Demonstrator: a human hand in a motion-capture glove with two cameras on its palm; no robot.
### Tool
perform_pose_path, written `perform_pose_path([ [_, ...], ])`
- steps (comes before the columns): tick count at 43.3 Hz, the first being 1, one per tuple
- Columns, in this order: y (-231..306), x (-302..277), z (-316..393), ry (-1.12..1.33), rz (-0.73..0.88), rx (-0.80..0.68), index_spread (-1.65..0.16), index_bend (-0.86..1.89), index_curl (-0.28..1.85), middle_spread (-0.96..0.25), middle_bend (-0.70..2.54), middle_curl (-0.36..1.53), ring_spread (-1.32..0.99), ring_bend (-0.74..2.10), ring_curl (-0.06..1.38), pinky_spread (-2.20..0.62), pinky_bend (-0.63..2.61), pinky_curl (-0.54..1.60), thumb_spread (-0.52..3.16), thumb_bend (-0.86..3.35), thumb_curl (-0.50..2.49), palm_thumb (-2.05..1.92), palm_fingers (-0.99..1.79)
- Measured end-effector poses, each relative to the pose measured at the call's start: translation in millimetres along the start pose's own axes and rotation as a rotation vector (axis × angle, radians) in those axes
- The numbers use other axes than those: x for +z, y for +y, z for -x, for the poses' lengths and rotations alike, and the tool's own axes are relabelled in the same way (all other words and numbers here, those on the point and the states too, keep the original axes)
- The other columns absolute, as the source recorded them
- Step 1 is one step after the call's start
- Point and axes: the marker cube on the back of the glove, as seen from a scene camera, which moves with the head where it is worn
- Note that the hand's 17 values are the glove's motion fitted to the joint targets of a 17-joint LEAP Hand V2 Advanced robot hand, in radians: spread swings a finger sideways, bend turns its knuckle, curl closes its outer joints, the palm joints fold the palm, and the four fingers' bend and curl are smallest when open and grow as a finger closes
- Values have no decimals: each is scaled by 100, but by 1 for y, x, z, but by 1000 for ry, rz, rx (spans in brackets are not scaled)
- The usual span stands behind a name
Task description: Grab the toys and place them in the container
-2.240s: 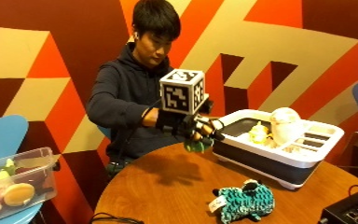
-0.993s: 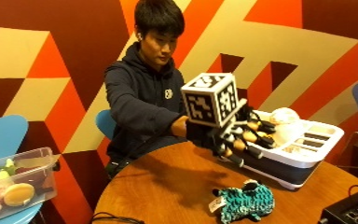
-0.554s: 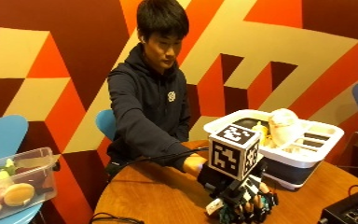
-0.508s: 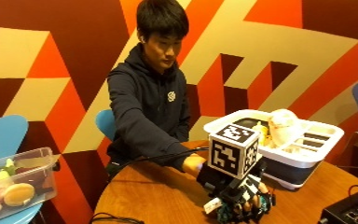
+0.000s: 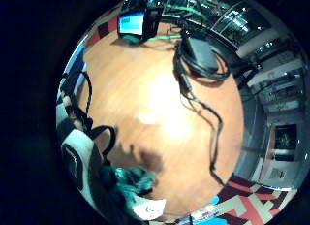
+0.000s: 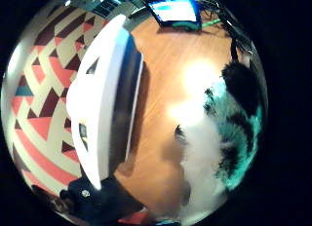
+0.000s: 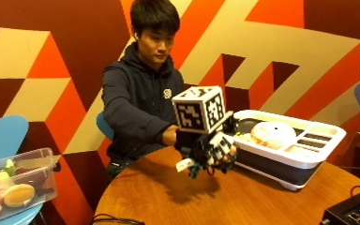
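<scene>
Teal-and-black plush toy (image 7: 195,165) – outside view: held in the gloved right hand (image 7: 210,151), lifted clear of the round wooden table (image 7: 168,197), just beside the near wall of the white container (image 7: 304,157). Fingers curled round it; a white tag dangles below. A pale round toy (image 7: 272,134) already sits in the container. Clear bin (image 7: 18,185) of other toys on a blue chair, well apart.

Little-finger palm view: a teal tuft of the toy and its tag (image 5: 147,208) show at the palm edge, over bare tabletop with cables (image 5: 201,96).

Thumb-side palm view: shaggy white, teal and black fur (image 6: 222,138) fills much of the view, close to the palm; container (image 6: 105,97) alongside.

Judgement: light, soft, squashes readily, not fragile; fur gives purchase. Best gripped round the body, since the tag or a tuft could slip
</scene>
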Motion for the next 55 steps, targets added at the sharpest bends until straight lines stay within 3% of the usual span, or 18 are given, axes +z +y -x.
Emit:
perform_pose_path([
  [7, 12, -74, 38, -77, -111, -73, -20, 74, 27, -13, 111, 69, -29, 139, 57, -41, 105, 54, 52, 6, 70, 67, 123],
  [13, 23, -105, 107, -228, -129, -188, -20, 75, 29, -13, 115, 71, -30, 144, 58, -41, 111, 57, 51, 5, 74, 66, 116],
  [19, 20, -94, 158, -347, -42, -250, -21, 59, 27, -15, 111, 72, -29, 149, 58, -40, 113, 57, 57, 2, 77, 64, 104],
  [24, 25, -68, 189, -384, 141, -323, -19, 37, 23, -15, 108, 71, -28, 148, 57, -40, 111, 55, 77, -2, 74, 57, 94],
  [27, 29, -59, 193, -435, 273, -346, -19, 30, 25, -12, 84, 65, -25, 134, 55, -34, 112, 57, 90, -13, 63, 31, 39],
  [30, 28, -61, 187, -475, 283, -329, -21, 37, 31, -5, 60, 58, -16, 105, 51, -21, 114, 60, 93, -14, 56, 12, -23],
  [38, 26, -92, 155, -486, 76, -282, -24, 33, 27, 1, 38, 46, -8, 65, 28, -6, 100, 45, 101, -6, 47, -2, -20],
  [55, 51, -113, 88, -422, -43, -191, -27, 30, 34, 2, 24, 41, -3, 46, 22, 3, 75, 35, 114, -2, 38, -1, -6],
])
